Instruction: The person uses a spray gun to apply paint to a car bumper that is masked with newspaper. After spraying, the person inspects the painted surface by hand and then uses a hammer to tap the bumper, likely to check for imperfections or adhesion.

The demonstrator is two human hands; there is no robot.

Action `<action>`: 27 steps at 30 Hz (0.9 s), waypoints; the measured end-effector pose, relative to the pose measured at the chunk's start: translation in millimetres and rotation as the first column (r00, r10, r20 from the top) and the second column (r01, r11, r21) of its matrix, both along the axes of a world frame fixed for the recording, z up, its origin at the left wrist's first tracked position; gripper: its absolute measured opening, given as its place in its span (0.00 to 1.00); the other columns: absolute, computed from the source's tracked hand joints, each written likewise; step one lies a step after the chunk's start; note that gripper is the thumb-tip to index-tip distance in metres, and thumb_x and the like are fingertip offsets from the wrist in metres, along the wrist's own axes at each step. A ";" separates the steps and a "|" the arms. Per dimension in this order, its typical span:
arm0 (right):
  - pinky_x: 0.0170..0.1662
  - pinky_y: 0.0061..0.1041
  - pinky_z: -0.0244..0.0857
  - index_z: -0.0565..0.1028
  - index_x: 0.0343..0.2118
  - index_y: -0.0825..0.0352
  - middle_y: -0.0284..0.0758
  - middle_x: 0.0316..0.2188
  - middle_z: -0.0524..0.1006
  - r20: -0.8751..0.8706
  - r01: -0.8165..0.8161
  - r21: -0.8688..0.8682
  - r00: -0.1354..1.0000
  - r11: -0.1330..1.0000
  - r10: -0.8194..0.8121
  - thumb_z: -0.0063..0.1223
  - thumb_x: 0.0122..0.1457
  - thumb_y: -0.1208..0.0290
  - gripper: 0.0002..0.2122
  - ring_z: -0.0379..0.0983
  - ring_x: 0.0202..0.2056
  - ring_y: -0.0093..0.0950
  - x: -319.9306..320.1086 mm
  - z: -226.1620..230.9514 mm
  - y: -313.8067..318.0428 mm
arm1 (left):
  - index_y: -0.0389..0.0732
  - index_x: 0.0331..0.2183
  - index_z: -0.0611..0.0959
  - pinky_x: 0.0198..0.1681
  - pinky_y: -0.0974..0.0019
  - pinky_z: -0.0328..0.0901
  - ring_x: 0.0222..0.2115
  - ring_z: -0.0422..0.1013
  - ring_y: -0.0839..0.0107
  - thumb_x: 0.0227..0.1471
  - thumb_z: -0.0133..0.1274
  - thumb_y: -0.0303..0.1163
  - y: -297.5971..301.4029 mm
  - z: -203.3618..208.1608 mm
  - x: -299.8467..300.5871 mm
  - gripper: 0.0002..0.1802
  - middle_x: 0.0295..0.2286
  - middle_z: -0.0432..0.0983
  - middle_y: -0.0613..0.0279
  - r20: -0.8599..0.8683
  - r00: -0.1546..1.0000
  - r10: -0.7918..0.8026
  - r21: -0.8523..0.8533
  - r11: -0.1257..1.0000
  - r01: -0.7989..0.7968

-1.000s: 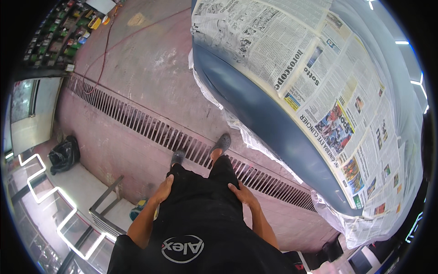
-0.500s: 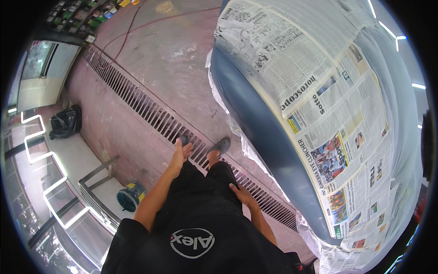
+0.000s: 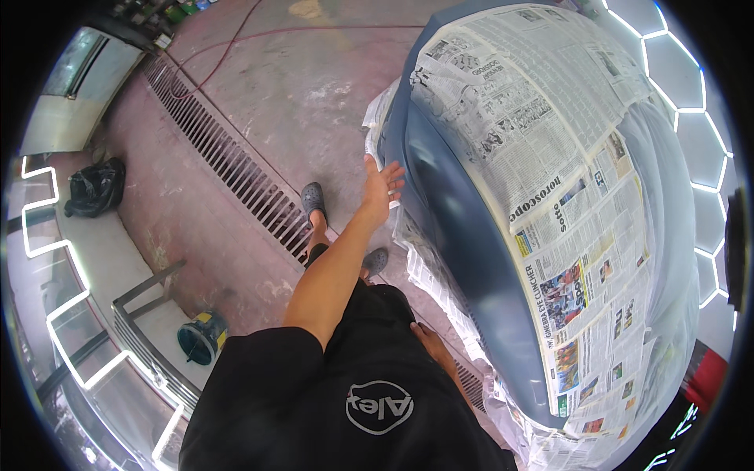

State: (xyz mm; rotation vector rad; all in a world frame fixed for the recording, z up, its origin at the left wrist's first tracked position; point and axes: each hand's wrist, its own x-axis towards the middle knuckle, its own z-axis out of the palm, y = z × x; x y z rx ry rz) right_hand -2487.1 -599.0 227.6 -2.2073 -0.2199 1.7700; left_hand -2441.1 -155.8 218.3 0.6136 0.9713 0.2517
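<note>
My left hand (image 3: pixel 382 187) is stretched forward with its fingers spread and nothing in it. It hovers beside the left edge of a smooth dark blue-grey car panel (image 3: pixel 463 235); I cannot tell whether the fingertips touch it. Newspaper (image 3: pixel 550 149) covers the body to the right of that panel, with tape along the border. More paper masking (image 3: pixel 428 271) hangs below its left edge. My right hand (image 3: pixel 429 341) hangs low beside my right thigh, holding nothing visible. Its fingers lie loosely extended, partly hidden by the dark clothing.
A floor drain grate (image 3: pixel 236 173) runs diagonally past my feet. A red hose (image 3: pixel 224 59) lies farther ahead. To the left are a dark bucket (image 3: pixel 200 337), a metal frame (image 3: pixel 149 337) and a black bag (image 3: pixel 96 188). Clear plastic sheeting (image 3: pixel 667 235) covers the car's far right.
My left hand has swung forward and right, from above the grate to the panel's edge. My body has turned and my feet have stepped. My right hand stays low by my thigh.
</note>
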 end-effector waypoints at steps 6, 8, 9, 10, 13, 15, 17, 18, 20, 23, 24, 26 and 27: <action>0.59 0.31 0.70 0.76 0.61 0.77 0.46 0.52 0.84 -0.074 0.396 -0.064 0.914 0.916 -0.400 0.47 0.75 0.42 0.35 0.80 0.52 0.35 -24.8 86.9 89.8 | 0.38 0.70 0.71 0.56 0.55 0.61 0.47 0.65 0.65 0.66 0.15 0.77 42.2 -18.5 28.3 0.59 0.59 0.76 0.62 -0.041 0.999 -0.017 -0.054 0.998 0.015; 0.56 0.29 0.71 0.77 0.60 0.77 0.43 0.49 0.84 -0.076 0.486 -0.022 0.870 0.874 -0.486 0.48 0.76 0.44 0.32 0.80 0.49 0.30 -39.3 91.8 105.7 | 0.39 0.69 0.73 0.56 0.56 0.61 0.46 0.65 0.65 0.66 0.15 0.77 49.1 -21.4 34.4 0.59 0.58 0.76 0.63 -0.052 0.998 -0.045 -0.064 0.997 0.042; 0.55 0.28 0.72 0.77 0.59 0.76 0.41 0.48 0.85 -0.080 0.526 -0.002 0.848 0.851 -0.524 0.48 0.76 0.46 0.31 0.80 0.47 0.28 -43.4 94.7 110.5 | 0.39 0.69 0.74 0.56 0.56 0.61 0.46 0.64 0.66 0.66 0.15 0.77 51.1 -23.0 37.1 0.59 0.57 0.76 0.64 -0.060 0.997 -0.057 -0.067 0.996 0.053; 0.55 0.28 0.72 0.78 0.59 0.76 0.41 0.48 0.85 -0.067 0.509 -0.007 0.858 0.860 -0.509 0.48 0.76 0.46 0.31 0.80 0.48 0.29 -45.9 89.8 108.8 | 0.40 0.68 0.74 0.55 0.56 0.61 0.46 0.64 0.66 0.66 0.15 0.77 53.2 -22.8 41.9 0.59 0.57 0.77 0.64 -0.064 0.996 -0.070 -0.068 0.995 0.066; 0.55 0.29 0.71 0.78 0.60 0.75 0.41 0.48 0.85 -0.041 0.454 -0.018 0.890 0.891 -0.454 0.47 0.76 0.47 0.30 0.80 0.49 0.29 -52.2 70.5 103.5 | 0.41 0.66 0.77 0.54 0.57 0.61 0.45 0.63 0.67 0.65 0.15 0.78 58.2 -19.4 48.3 0.59 0.53 0.78 0.66 -0.067 0.993 -0.098 -0.087 0.992 0.092; 0.57 0.29 0.70 0.78 0.62 0.72 0.39 0.49 0.85 -0.032 0.411 -0.039 0.911 0.911 -0.412 0.47 0.77 0.47 0.29 0.78 0.50 0.27 -49.9 81.5 117.3 | 0.42 0.66 0.78 0.53 0.58 0.61 0.45 0.63 0.67 0.65 0.16 0.78 58.1 -17.1 48.0 0.58 0.52 0.77 0.67 -0.086 0.991 -0.099 -0.090 0.992 0.091; 0.56 0.30 0.70 0.77 0.59 0.76 0.43 0.48 0.85 -0.026 0.385 -0.019 0.922 0.923 -0.386 0.47 0.76 0.46 0.31 0.80 0.50 0.31 -54.5 57.8 94.1 | 0.42 0.65 0.80 0.53 0.59 0.61 0.45 0.63 0.67 0.66 0.17 0.78 55.6 -12.7 52.5 0.57 0.52 0.77 0.67 -0.093 0.990 -0.104 -0.086 0.992 0.096; 0.56 0.31 0.71 0.77 0.58 0.79 0.45 0.48 0.85 -0.026 0.370 -0.007 0.929 0.929 -0.370 0.47 0.76 0.45 0.32 0.80 0.50 0.33 -56.7 46.9 83.8 | 0.43 0.64 0.80 0.52 0.59 0.61 0.45 0.63 0.67 0.66 0.17 0.78 54.7 -12.5 53.5 0.57 0.52 0.77 0.68 -0.099 0.990 -0.104 -0.080 0.992 0.097; 0.56 0.31 0.71 0.77 0.58 0.78 0.46 0.49 0.85 -0.022 0.378 -0.006 0.926 0.926 -0.378 0.47 0.75 0.44 0.33 0.80 0.50 0.34 -57.6 46.6 79.0 | 0.43 0.63 0.81 0.52 0.59 0.61 0.45 0.63 0.67 0.66 0.18 0.77 51.7 -15.1 52.9 0.57 0.52 0.77 0.68 -0.112 0.989 -0.099 -0.072 0.993 0.091; 0.55 0.29 0.71 0.78 0.61 0.74 0.40 0.48 0.85 -0.047 0.414 -0.015 0.909 0.910 -0.415 0.49 0.76 0.46 0.30 0.79 0.49 0.28 -54.8 42.8 66.7 | 0.43 0.62 0.82 0.53 0.59 0.61 0.46 0.63 0.67 0.66 0.17 0.77 45.9 -24.9 47.5 0.56 0.53 0.77 0.67 -0.124 0.988 -0.088 -0.070 0.994 0.080; 0.54 0.27 0.72 0.78 0.62 0.72 0.36 0.48 0.85 -0.062 0.430 -0.021 0.901 0.903 -0.430 0.51 0.76 0.47 0.28 0.78 0.48 0.25 -53.8 41.1 61.9 | 0.43 0.62 0.83 0.53 0.58 0.61 0.47 0.63 0.66 0.66 0.17 0.77 42.3 -29.0 44.7 0.56 0.53 0.77 0.67 -0.129 0.988 -0.086 -0.071 0.995 0.077; 0.54 0.27 0.71 0.78 0.61 0.71 0.36 0.48 0.85 -0.109 0.535 -0.019 0.839 0.845 -0.533 0.51 0.76 0.47 0.28 0.78 0.48 0.24 -50.7 46.6 62.2 | 0.43 0.61 0.83 0.54 0.57 0.61 0.48 0.63 0.65 0.66 0.17 0.77 36.8 -30.0 46.5 0.57 0.54 0.77 0.66 -0.120 0.989 -0.088 -0.068 0.994 0.080; 0.55 0.26 0.71 0.79 0.61 0.71 0.36 0.48 0.85 -0.133 0.584 -0.019 0.803 0.812 -0.581 0.51 0.75 0.47 0.28 0.78 0.48 0.24 -48.9 49.4 62.5 | 0.43 0.61 0.83 0.54 0.56 0.61 0.48 0.63 0.65 0.66 0.16 0.77 33.7 -30.5 46.8 0.57 0.54 0.77 0.65 -0.115 0.989 -0.090 -0.068 0.994 0.082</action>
